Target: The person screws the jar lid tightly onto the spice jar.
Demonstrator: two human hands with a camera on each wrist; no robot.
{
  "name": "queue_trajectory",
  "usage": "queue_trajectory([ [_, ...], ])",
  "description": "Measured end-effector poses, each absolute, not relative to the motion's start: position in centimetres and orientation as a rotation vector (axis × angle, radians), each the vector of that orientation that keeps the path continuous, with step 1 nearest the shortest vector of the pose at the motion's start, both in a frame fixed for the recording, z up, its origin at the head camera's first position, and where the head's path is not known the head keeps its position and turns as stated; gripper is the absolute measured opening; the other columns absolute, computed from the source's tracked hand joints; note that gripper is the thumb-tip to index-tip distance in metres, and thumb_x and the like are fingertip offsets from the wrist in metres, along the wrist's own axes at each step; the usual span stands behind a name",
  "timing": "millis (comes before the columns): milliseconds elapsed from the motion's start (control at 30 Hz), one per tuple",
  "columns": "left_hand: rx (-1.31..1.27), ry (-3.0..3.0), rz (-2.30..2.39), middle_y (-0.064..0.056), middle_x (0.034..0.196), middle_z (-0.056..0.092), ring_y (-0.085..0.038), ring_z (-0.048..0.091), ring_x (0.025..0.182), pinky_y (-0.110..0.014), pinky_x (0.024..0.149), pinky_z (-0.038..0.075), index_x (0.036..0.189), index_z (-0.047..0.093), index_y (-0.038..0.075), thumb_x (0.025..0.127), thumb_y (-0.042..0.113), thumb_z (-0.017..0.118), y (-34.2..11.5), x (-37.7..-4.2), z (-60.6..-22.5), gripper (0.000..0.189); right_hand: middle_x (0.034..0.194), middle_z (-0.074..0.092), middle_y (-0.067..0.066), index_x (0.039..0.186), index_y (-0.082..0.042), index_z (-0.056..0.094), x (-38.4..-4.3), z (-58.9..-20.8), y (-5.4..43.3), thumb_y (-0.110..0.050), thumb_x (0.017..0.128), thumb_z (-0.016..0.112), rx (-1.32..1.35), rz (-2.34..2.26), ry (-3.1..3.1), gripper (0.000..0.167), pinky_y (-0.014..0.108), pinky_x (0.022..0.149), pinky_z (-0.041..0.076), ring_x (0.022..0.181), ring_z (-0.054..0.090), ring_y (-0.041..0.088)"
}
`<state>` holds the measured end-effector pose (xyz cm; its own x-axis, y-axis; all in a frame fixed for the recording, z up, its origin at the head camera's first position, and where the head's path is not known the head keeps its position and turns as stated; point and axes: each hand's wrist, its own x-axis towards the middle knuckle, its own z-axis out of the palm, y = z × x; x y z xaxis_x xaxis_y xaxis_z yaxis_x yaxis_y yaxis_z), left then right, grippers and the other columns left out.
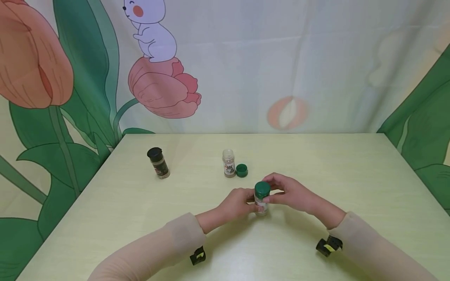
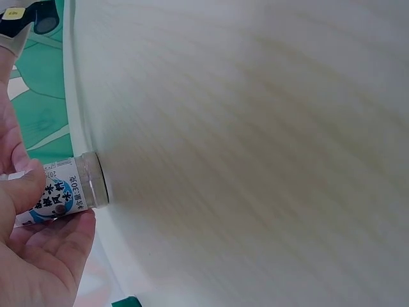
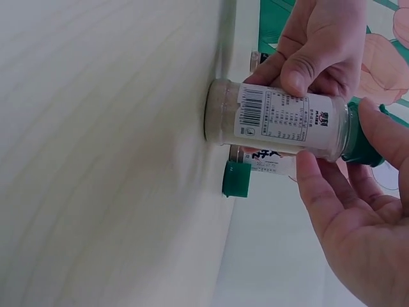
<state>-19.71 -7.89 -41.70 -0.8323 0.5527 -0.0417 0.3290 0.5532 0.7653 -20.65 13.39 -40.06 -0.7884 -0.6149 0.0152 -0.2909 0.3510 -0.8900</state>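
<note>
A clear spice jar (image 3: 291, 118) with a white printed label stands upright near the middle of the table, its green cap (image 1: 262, 189) on top. My left hand (image 1: 236, 203) grips the jar's body from the left, thumb across the label in the left wrist view. From the right, my right hand (image 1: 291, 192) holds the green cap between thumb and fingers, some fingertips reaching down by the jar's shoulder. The right wrist view shows pale powder inside, behind a barcode and small print.
Farther back stands an uncapped spice jar (image 1: 229, 163), with a loose green cap (image 1: 241, 170) lying right beside it. A black-capped spice jar (image 1: 159, 163) stands at the back left. A printed curtain (image 1: 239, 86) hangs along the far edge of the pale table (image 1: 334, 164).
</note>
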Motion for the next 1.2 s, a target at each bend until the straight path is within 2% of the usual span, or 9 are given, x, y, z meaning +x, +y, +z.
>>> queue_trajectory([
  [267, 0.749, 2.514, 1.17, -0.018, 0.127, 0.073, -0.035, 0.069, 0.123, -0.042, 0.108, 0.055, 0.119, 0.071, 0.0, 0.093, 0.01, 0.075, -7.9, -19.7, -41.7, 0.029, 0.124, 0.067, 0.022, 0.124, 0.004, 0.056, -20.4, -40.2, 13.1, -0.01, 0.093, 0.075, -0.756, -1.462, 2.35, 0.039, 0.026, 0.095, 0.059, 0.12, 0.064, 0.037],
  [400, 0.749, 2.514, 1.17, -0.018, 0.127, 0.073, -0.035, 0.069, 0.123, -0.042, 0.108, 0.055, 0.119, 0.071, 0.0, 0.093, 0.01, 0.075, -8.0, -19.6, -41.6, 0.028, 0.122, 0.067, 0.022, 0.122, 0.004, 0.056, -20.4, -40.4, 13.0, -0.01, 0.092, 0.076, -0.747, -1.481, 2.355, 0.039, 0.022, 0.094, 0.059, 0.119, 0.064, 0.035],
  [533, 0.741, 2.514, 1.166, -0.018, 0.126, 0.074, -0.035, 0.069, 0.124, -0.043, 0.108, 0.054, 0.118, 0.071, 0.0, 0.093, 0.01, 0.075, -7.9, -19.6, -41.6, 0.028, 0.128, 0.064, 0.024, 0.13, 0.006, 0.05, -20.7, -40.3, 13.3, -0.013, 0.091, 0.078, -0.771, -1.463, 2.295, 0.052, 0.027, 0.098, 0.059, 0.122, 0.062, 0.037],
  [667, 0.732, 2.515, 1.152, -0.018, 0.126, 0.073, -0.034, 0.069, 0.124, -0.044, 0.109, 0.054, 0.119, 0.071, 0.0, 0.093, 0.01, 0.075, -7.9, -19.7, -41.7, 0.029, 0.137, 0.06, 0.025, 0.143, 0.005, 0.041, -21.3, -39.9, 13.9, -0.016, 0.093, 0.076, -0.818, -1.379, 2.217, 0.064, 0.039, 0.104, 0.057, 0.13, 0.057, 0.041],
  [867, 0.727, 2.512, 1.153, -0.019, 0.127, 0.073, -0.035, 0.068, 0.124, -0.045, 0.109, 0.054, 0.121, 0.07, -0.001, 0.093, 0.01, 0.075, -7.9, -19.8, -41.6, 0.031, 0.14, 0.06, 0.026, 0.145, 0.005, 0.045, -21.9, -39.5, 14.3, -0.014, 0.099, 0.067, -0.953, -1.275, 2.211, 0.054, 0.058, 0.112, 0.048, 0.133, 0.056, 0.045],
  [967, 0.731, 2.512, 1.151, -0.019, 0.127, 0.073, -0.035, 0.068, 0.124, -0.044, 0.109, 0.054, 0.121, 0.07, -0.001, 0.093, 0.01, 0.075, -7.8, -19.8, -41.6, 0.031, 0.138, 0.06, 0.026, 0.144, 0.005, 0.047, -21.8, -39.4, 14.3, -0.011, 0.1, 0.065, -0.963, -1.276, 2.214, 0.05, 0.058, 0.113, 0.048, 0.132, 0.057, 0.045],
  [1133, 0.737, 2.518, 1.145, -0.019, 0.126, 0.073, -0.035, 0.068, 0.124, -0.045, 0.108, 0.054, 0.12, 0.071, -0.001, 0.093, 0.011, 0.075, -7.9, -19.7, -41.7, 0.03, 0.133, 0.063, 0.023, 0.138, 0.002, 0.053, -21.4, -39.4, 14.1, -0.011, 0.1, 0.065, -0.944, -1.278, 2.256, 0.042, 0.044, 0.106, 0.054, 0.127, 0.06, 0.042],
  [1200, 0.739, 2.519, 1.142, -0.019, 0.126, 0.073, -0.035, 0.068, 0.124, -0.045, 0.108, 0.054, 0.12, 0.07, -0.001, 0.093, 0.011, 0.075, -7.9, -19.7, -41.7, 0.03, 0.131, 0.063, 0.022, 0.137, 0.002, 0.055, -21.3, -39.5, 14.0, -0.011, 0.099, 0.066, -0.931, -1.288, 2.27, 0.041, 0.043, 0.105, 0.055, 0.126, 0.061, 0.041],
])
